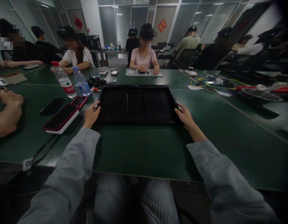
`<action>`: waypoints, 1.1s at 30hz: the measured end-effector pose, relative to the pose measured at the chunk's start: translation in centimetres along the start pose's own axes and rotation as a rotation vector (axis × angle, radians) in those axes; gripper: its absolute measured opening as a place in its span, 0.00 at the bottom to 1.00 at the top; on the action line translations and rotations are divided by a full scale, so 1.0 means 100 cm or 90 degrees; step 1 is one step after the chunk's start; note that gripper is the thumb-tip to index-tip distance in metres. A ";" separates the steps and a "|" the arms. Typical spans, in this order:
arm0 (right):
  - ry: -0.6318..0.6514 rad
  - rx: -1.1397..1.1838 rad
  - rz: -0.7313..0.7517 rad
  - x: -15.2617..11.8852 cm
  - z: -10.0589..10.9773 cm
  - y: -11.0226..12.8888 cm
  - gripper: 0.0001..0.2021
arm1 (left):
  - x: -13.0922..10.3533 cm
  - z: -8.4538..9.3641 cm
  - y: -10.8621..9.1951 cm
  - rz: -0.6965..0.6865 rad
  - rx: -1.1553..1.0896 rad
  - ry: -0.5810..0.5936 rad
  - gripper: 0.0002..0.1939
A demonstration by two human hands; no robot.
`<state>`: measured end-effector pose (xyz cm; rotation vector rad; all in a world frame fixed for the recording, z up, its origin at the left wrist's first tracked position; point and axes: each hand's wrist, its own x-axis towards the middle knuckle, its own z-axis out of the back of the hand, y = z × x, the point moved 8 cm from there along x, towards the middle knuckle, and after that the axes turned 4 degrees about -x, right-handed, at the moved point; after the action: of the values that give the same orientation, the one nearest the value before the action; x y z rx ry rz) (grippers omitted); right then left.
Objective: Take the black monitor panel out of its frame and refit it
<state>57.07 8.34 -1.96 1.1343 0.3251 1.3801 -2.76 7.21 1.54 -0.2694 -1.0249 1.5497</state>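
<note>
On green table, black tray, fingers gripping both ends

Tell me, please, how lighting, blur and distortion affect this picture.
Head view: dim light, with detail lost inside the black tray; pale glare on the green table, at its near left edge; soft blur over the seated people at far right; wide-angle stretching towards the sides; a black top right corner; pixelated patches over faces. Left hand and right hand read fairly clearly.
</note>
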 end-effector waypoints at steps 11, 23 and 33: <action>-0.001 -0.029 -0.044 -0.001 -0.002 -0.003 0.28 | 0.000 0.021 0.004 0.069 0.059 -0.023 0.23; 0.021 0.009 -0.038 0.000 -0.006 -0.005 0.31 | 0.011 0.014 0.029 0.092 -0.014 -0.062 0.18; 0.079 0.109 -0.106 0.000 -0.013 -0.016 0.34 | 0.005 0.023 0.022 0.135 0.052 -0.016 0.17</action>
<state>57.01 9.26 -3.76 1.1348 0.6234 1.2963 -6.00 6.76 1.47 -0.3101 -0.9746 1.7854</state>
